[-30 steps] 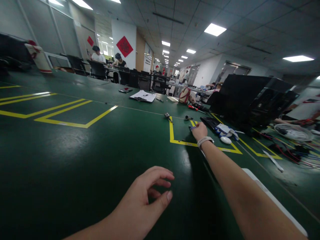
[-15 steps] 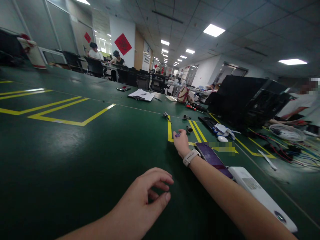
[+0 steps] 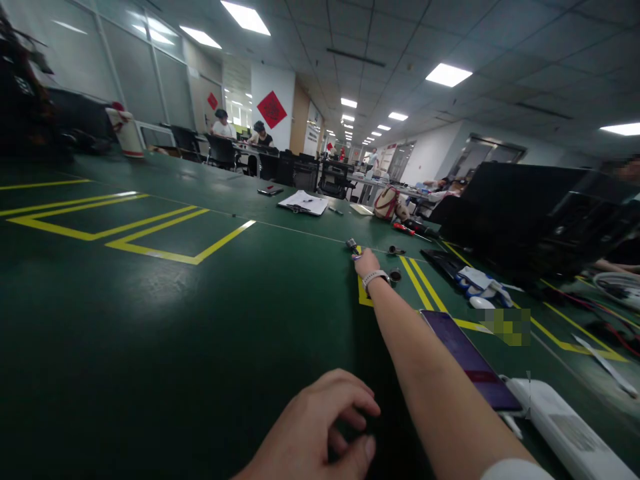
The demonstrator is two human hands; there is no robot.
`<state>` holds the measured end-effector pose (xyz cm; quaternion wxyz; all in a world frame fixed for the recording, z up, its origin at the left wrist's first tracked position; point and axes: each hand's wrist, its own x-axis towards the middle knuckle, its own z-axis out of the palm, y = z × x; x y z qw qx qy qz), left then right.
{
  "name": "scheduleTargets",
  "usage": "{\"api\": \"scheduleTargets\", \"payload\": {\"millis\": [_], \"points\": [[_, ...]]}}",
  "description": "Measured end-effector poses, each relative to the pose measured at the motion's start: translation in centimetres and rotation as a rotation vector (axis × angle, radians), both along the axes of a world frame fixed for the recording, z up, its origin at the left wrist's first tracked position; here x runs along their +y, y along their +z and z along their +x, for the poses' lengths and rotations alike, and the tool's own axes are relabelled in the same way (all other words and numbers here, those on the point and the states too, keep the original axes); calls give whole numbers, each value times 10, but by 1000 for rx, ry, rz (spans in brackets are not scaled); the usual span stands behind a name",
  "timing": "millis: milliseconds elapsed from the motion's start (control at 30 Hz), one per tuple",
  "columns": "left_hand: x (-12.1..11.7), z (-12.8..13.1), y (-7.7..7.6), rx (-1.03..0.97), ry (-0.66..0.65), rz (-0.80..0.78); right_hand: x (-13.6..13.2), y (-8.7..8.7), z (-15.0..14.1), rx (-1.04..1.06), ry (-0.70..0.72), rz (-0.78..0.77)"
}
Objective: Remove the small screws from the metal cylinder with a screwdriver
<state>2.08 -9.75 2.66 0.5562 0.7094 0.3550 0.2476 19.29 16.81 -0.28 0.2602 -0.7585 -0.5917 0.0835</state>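
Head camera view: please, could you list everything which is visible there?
Table: one, green, throughout
Tape strips: several, yellow, tabletop
Metal parts: three, grey, near right hand
Phone: one, purple screen, beside right forearm
Long device: one, white, lower right
Cloth item: one, white-blue, right
Screwdriver: one, red handle, far side
Clipboard: one, white papers, far side
Bag: one, beige-red, far side
Bulky case: one, black, right
Cables: uncountable, mixed, right edge
Chairs: several, black, background
People: several, mixed clothing, background
Left hand: one, bare, foreground
Right hand: one, grey wristband, mid-table

Tabletop (image 3: 200, 333) left of the right hand (image 3: 367, 263) offers passage; metal pieces (image 3: 395, 275) (two) obstruct rightward.
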Motion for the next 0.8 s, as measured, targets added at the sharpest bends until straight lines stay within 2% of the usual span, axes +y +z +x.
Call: {"api": "scheduleTargets", "payload": {"millis": [133, 267, 467, 567, 667, 800], "points": [[-3, 2, 1, 21, 45, 33, 2, -1, 3, -23, 35, -53], [-2, 2, 6, 56, 177, 105, -13, -1, 4, -48, 114, -67], [28, -18, 9, 134, 412, 284, -69, -3, 2, -56, 329, -37], [41, -28, 10, 284, 479, 431, -110, -2, 1, -35, 467, -8], [43, -32, 13, 500, 440, 566, -155, 0, 1, -9, 606, 36], [37, -33, 17, 711, 210, 552, -213, 6, 0, 13, 757, 74]]}}
